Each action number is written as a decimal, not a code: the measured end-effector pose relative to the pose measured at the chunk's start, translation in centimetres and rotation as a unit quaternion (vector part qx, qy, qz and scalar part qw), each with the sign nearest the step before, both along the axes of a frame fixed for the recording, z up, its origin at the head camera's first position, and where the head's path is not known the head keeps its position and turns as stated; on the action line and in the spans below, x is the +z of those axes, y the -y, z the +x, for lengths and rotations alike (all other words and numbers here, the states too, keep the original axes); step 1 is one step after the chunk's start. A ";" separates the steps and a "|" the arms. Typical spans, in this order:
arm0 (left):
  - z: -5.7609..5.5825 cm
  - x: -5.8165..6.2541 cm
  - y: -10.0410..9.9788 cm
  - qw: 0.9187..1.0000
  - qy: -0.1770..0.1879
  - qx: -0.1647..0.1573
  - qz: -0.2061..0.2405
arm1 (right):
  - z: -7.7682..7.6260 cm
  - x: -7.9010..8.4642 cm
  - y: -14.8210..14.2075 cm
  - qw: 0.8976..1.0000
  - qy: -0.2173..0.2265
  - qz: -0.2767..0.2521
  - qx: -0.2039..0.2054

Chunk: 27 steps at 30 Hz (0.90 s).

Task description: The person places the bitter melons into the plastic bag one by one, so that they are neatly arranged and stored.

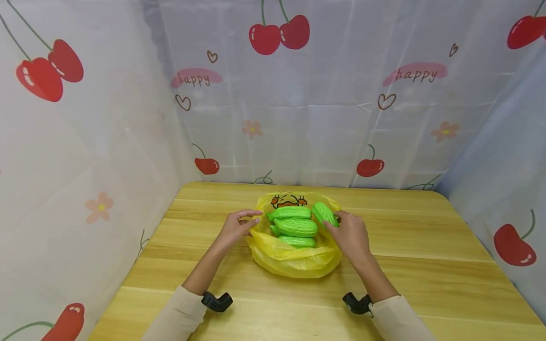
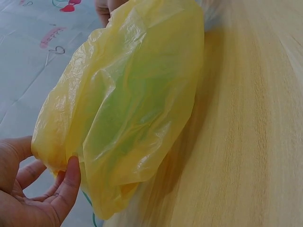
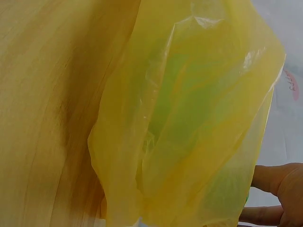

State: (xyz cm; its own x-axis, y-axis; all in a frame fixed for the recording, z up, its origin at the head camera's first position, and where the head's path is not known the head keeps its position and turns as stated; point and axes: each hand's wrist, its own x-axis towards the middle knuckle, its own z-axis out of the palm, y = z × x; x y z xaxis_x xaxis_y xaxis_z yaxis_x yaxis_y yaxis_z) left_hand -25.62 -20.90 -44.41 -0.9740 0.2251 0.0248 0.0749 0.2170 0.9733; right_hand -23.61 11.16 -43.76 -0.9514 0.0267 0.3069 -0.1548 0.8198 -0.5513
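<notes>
A yellow plastic bag (image 1: 294,267) stands on the table with its mouth open and a cartoon face printed on its far inner side. Several green toy bitter melons (image 1: 295,227) lie stacked inside. At the bag's right rim, my right hand (image 1: 350,233) pinches another bitter melon (image 1: 324,213), tilted against the others. My left hand (image 1: 237,227) holds the left rim between thumb and fingers. The left wrist view shows those fingertips (image 2: 72,172) at the edge of the bag. In the right wrist view, the bag hides most of the melons and part of the right hand (image 3: 284,191).
The bag rests near the middle of a wooden table (image 1: 409,265). A white curtain (image 1: 298,142) printed with cherries, hearts and flowers hangs behind the table and along both sides. Each wrist wears a black camera mount (image 1: 216,302).
</notes>
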 end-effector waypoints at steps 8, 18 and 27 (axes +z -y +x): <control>-0.1 -0.1 0.0 1.000 0.002 -0.001 0.004 | -0.2 -0.2 0.1 1.000 0.011 0.009 -0.005; -0.1 0.1 0.0 1.000 0.001 0.002 -0.007 | -0.5 -0.7 0.2 1.000 0.021 0.015 -0.009; -0.2 -0.1 0.1 1.000 -0.004 -0.006 0.008 | -0.7 -1.0 0.2 1.000 0.024 0.014 -0.007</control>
